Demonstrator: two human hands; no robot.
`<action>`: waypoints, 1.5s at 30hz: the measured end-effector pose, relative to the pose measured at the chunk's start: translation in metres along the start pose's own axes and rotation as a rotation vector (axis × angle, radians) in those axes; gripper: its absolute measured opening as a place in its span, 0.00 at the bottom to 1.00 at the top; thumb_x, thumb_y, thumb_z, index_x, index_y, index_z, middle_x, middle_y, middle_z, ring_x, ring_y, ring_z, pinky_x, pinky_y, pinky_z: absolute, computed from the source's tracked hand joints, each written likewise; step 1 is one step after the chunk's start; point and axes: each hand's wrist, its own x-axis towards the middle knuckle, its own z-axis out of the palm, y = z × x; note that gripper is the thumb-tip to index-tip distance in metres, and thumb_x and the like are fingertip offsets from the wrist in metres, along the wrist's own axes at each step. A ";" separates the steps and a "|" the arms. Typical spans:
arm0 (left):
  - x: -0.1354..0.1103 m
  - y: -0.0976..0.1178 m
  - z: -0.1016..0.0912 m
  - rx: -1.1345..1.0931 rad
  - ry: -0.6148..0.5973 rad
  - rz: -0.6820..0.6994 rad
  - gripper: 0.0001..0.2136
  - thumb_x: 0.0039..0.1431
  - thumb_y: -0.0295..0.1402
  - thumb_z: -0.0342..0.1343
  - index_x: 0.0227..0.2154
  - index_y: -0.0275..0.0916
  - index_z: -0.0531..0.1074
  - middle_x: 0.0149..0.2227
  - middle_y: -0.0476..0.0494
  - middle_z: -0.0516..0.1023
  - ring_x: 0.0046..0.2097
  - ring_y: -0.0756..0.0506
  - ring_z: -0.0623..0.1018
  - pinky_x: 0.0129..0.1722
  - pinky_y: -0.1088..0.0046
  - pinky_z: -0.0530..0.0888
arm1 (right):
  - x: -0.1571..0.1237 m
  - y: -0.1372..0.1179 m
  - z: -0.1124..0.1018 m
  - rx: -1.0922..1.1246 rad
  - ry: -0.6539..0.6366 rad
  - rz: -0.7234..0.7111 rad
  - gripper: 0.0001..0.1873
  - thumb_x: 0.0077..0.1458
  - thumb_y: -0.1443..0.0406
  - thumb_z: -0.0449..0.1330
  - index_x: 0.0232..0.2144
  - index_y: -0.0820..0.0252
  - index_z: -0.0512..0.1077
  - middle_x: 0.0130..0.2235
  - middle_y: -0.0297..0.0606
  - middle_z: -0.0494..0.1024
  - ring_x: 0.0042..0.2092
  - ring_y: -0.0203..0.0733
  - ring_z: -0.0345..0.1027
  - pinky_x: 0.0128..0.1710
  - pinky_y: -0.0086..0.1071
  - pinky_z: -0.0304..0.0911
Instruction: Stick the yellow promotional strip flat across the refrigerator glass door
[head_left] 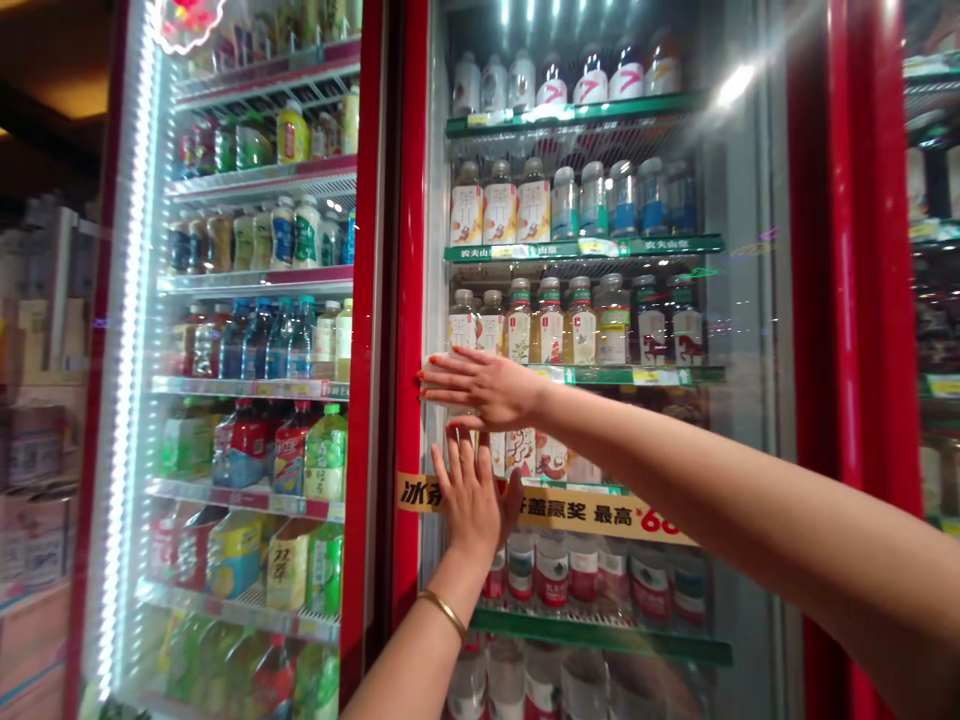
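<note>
Both my hands lie flat on the glass door (720,420) of a red-framed drinks fridge, near its left edge. My right hand (480,385) reaches across from the right, fingers stretched out to the left, tips at the red door frame (409,300). My left hand (471,495) comes up from below with a gold bangle (444,608) on the wrist, fingers spread upward just under the right hand. It rests beside a yellow sticker strip (592,512) on the glass. Neither hand holds anything.
Behind the glass, green shelves (600,247) carry rows of bottled drinks. A second lit fridge (255,330) full of bottles stands to the left. A red pillar (862,300) rises on the right with more shelves beyond. Stacked cartons (30,450) sit at the far left.
</note>
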 end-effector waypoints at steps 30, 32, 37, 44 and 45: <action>-0.017 0.007 -0.020 -0.081 -0.086 0.121 0.36 0.71 0.38 0.55 0.78 0.57 0.49 0.79 0.48 0.51 0.81 0.35 0.48 0.79 0.37 0.37 | -0.298 -0.220 0.062 -0.017 0.104 0.894 0.53 0.68 0.40 0.52 0.80 0.57 0.36 0.81 0.43 0.35 0.81 0.60 0.31 0.78 0.62 0.47; -0.037 0.015 -0.021 -0.084 -0.110 0.151 0.37 0.71 0.37 0.56 0.78 0.55 0.49 0.80 0.49 0.50 0.81 0.37 0.46 0.80 0.40 0.38 | -0.314 -0.213 0.062 -0.058 0.191 1.288 0.50 0.70 0.45 0.50 0.80 0.54 0.29 0.80 0.42 0.24 0.80 0.66 0.26 0.76 0.72 0.46; -0.071 0.029 -0.015 -0.083 -0.095 0.167 0.38 0.69 0.35 0.57 0.78 0.51 0.49 0.80 0.46 0.48 0.81 0.39 0.46 0.81 0.46 0.42 | -0.282 -0.268 0.081 -0.057 0.198 1.207 0.56 0.66 0.45 0.52 0.79 0.69 0.33 0.80 0.52 0.31 0.81 0.61 0.25 0.79 0.66 0.38; -0.074 0.026 -0.011 -0.116 -0.107 0.135 0.38 0.68 0.38 0.57 0.78 0.55 0.49 0.80 0.50 0.48 0.81 0.38 0.49 0.81 0.42 0.46 | -0.336 -0.347 0.108 -0.050 0.209 1.419 0.51 0.65 0.51 0.52 0.80 0.62 0.33 0.80 0.46 0.34 0.80 0.61 0.29 0.76 0.72 0.39; -0.074 0.027 -0.011 -0.114 -0.103 0.132 0.39 0.68 0.38 0.57 0.78 0.55 0.49 0.80 0.49 0.48 0.81 0.37 0.49 0.81 0.42 0.46 | -0.335 -0.342 0.108 -0.026 0.237 1.574 0.51 0.66 0.52 0.50 0.80 0.62 0.30 0.80 0.48 0.29 0.80 0.65 0.26 0.74 0.79 0.41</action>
